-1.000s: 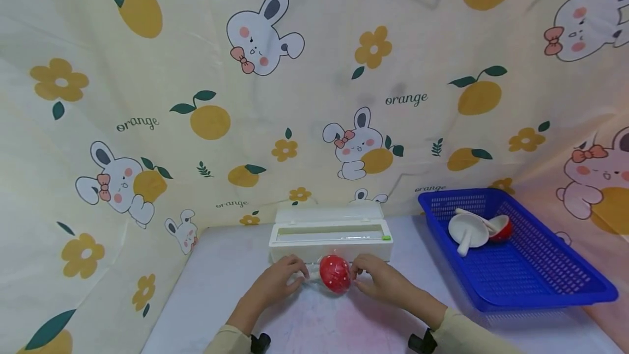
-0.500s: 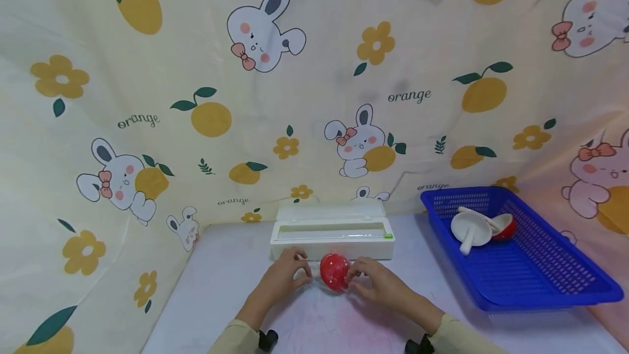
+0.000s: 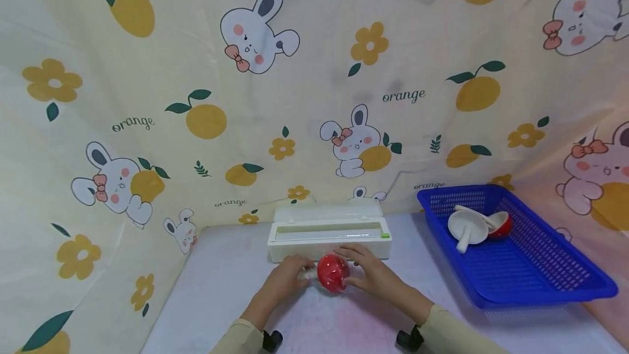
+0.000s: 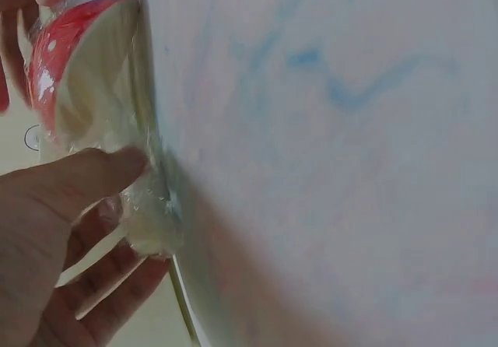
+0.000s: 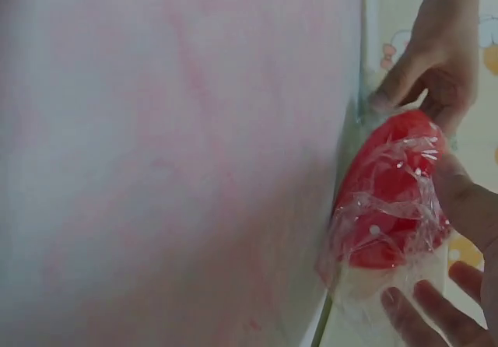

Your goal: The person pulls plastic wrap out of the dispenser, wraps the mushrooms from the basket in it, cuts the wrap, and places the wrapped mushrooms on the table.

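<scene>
A: What is contained in the blue basket (image 3: pixel 521 283)?
B: A white utensil (image 3: pixel 467 228) and a red-and-white ladle (image 3: pixel 502 226), touching each other. In the white box (image 3: pixel 312 246), under a raised lid (image 3: pixel 326 212), a shiny strip (image 3: pixel 319 233) is seen.
A: And the wrapped ladle (image 3: pixel 333 273)?
B: It is located before the box. Its handle is pinched by the left hand (image 3: pixel 287 276); its bowl is touched by the right hand (image 3: pixel 373 276), whose fingers are spread apart.
A: The wrist views?
B: The bowl's pale hollow is shown by the left one; creased film (image 5: pixel 393 184), by the right.
</scene>
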Available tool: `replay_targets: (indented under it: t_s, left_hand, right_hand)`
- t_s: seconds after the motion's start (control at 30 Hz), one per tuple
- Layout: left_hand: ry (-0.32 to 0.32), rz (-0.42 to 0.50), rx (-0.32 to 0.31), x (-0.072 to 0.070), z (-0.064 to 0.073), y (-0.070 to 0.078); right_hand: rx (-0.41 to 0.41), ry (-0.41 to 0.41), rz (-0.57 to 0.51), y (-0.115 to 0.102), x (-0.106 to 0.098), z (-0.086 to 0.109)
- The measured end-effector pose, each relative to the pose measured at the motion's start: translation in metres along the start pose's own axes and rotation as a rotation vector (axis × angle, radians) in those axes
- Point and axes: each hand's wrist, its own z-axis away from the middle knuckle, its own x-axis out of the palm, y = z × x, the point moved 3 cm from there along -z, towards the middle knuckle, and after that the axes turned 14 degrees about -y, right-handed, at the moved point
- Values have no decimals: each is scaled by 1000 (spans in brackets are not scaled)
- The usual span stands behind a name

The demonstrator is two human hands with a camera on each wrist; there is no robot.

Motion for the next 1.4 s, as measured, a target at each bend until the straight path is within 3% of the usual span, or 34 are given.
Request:
replay_targets:
  t_s: [0.13, 0.2, 0.37, 0.43, 0.53, 0.7, 0.8, 1.03, 1.4]
  left_hand:
    - [19, -54, 8, 2, 1, 2]
    - [49, -78, 41, 0, 4, 4]
    - [140, -133, 123, -8, 11, 9]
    - [150, -133, 127, -11, 12, 9]
    - [135, -81, 119, -13, 14, 7]
    - [110, 90, 132, -14, 18, 1]
    - [95, 103, 162, -13, 21, 0]
    - [81, 88, 145, -12, 24, 0]
    - [215, 109, 162, -17, 27, -5]
  right_hand:
    - [25, -108, -57, 2, 4, -6]
    - [34, -145, -61, 3, 5, -8]
    - [29, -168, -55, 4, 2, -12]
    - [11, -164, -56, 4, 1, -13]
    - [-10, -167, -68, 5, 1, -12]
    - [-8, -228, -204, 10, 0, -9]
    - [-10, -251, -257, 11, -1, -8]
    - [-29, -259, -295, 10, -1, -6]
    - [0, -172, -310, 7, -1, 2]
